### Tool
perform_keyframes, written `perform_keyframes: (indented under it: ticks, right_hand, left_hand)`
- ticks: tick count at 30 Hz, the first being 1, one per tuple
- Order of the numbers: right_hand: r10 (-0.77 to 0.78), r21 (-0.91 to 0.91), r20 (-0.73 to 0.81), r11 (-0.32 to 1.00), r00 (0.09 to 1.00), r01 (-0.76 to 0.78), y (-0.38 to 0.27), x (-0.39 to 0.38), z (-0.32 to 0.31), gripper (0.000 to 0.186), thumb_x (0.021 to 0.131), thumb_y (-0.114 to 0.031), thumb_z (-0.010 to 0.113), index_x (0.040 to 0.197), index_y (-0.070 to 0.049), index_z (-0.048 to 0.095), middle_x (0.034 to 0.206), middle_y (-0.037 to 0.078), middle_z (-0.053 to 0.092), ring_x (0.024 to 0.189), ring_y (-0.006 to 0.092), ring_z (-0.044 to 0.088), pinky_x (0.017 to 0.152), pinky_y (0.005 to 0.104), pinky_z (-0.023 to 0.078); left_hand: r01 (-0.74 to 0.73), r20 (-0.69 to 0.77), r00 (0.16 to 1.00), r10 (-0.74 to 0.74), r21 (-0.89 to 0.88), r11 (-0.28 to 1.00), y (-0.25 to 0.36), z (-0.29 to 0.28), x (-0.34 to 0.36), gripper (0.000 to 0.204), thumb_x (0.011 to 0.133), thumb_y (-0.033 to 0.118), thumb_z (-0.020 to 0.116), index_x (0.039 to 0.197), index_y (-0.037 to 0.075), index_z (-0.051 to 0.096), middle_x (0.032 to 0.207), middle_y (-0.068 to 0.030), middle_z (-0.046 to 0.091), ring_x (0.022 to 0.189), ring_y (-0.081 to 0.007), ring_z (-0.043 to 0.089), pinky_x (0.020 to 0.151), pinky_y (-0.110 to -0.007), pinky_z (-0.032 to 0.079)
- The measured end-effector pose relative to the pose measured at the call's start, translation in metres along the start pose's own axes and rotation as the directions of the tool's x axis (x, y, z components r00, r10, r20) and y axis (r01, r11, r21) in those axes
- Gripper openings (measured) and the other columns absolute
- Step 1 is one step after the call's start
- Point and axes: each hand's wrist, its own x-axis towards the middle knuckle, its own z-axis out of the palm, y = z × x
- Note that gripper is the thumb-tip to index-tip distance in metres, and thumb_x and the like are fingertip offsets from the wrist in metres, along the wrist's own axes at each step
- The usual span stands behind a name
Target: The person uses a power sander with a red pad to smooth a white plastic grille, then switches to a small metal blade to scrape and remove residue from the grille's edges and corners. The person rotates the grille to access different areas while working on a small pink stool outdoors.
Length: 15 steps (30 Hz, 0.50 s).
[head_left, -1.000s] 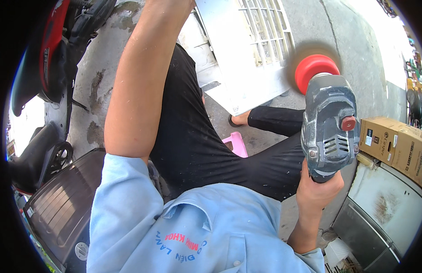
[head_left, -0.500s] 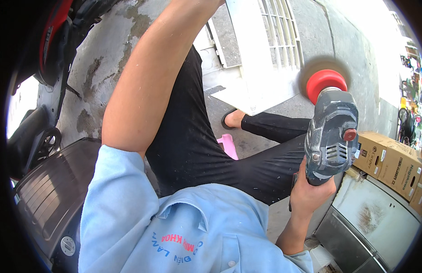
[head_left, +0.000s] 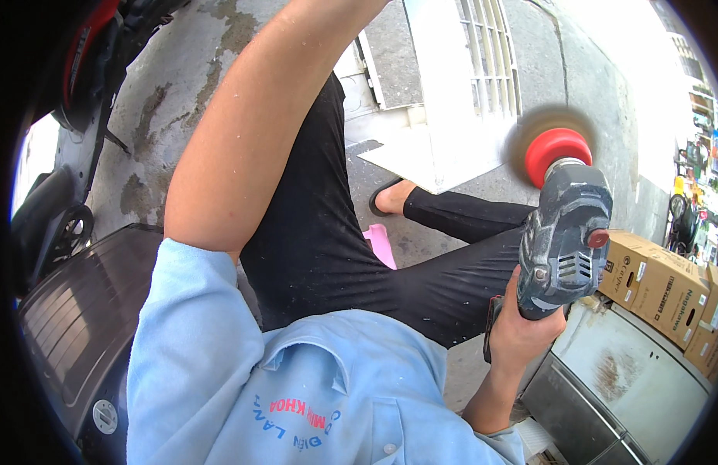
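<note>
One power tool (head_left: 564,244), head view: scuffed dark grey body, red cup-shaped head (head_left: 556,155) with a blurred ring around it, held in my right hand (head_left: 531,335), fingers wrapped about the handle, at right of my lap. One left forearm (head_left: 242,147), reaching up and out past the upper edge; I cannot tell what that left hand does. One white panel (head_left: 444,124) with a slatted grille (head_left: 489,66), in front of me; the red cup-shaped head sits near its right edge, contact unclear. One pink plastic piece (head_left: 381,248), on the floor. Several cardboard boxes (head_left: 657,287), right, beside a white-and-grey appliance (head_left: 583,341). One brown-lidded machine (head_left: 84,302), left.
</note>
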Motion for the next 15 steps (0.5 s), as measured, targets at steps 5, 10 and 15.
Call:
perform_keyframes:
  ticks: [5,10,15]
  right_hand:
    - [-0.023,0.131,0.045,0.991,0.999,0.017,-0.004,-0.008,0.001,0.016,0.082,0.002,0.076,0.095,0.010,0.069,0.083,0.012,0.074,0.072,0.0162,0.070,0.068,0.0315,0.053]
    - [0.094,0.018,0.033,0.995,0.995,-0.094,-0.007,0.003,0.005,0.017,0.083,0.004,0.074,0.098,0.010,0.069,0.091,0.014,0.074,0.083,0.0202,0.070,0.080,0.0347,0.052]
    - [-0.052,0.210,0.023,0.977,0.998,0.046,-0.017,-0.006,0.005,0.024,0.079,0.005,0.076,0.102,0.009,0.069,0.098,0.015,0.073,0.091,0.0225,0.070,0.087,0.0354,0.051]
  left_hand:
    - [-0.166,0.054,0.984,0.170,-0.069,0.984,-0.019,-0.007,0.004,0.019,0.091,-0.002,0.046,0.098,-0.011,0.061,0.071,-0.0169,0.066,0.052,-0.0250,0.065,0.046,-0.037,0.053]
    - [-0.142,0.050,0.988,0.143,-0.038,0.989,-0.017,-0.008,0.000,0.019,0.090,-0.002,0.046,0.098,-0.010,0.061,0.070,-0.0172,0.065,0.051,-0.0257,0.065,0.045,-0.037,0.053]
    - [-0.156,0.063,0.985,0.164,-0.106,0.982,-0.025,0.000,-0.001,0.017,0.090,-0.003,0.047,0.099,-0.009,0.060,0.070,-0.0176,0.065,0.050,-0.0254,0.064,0.045,-0.037,0.053]
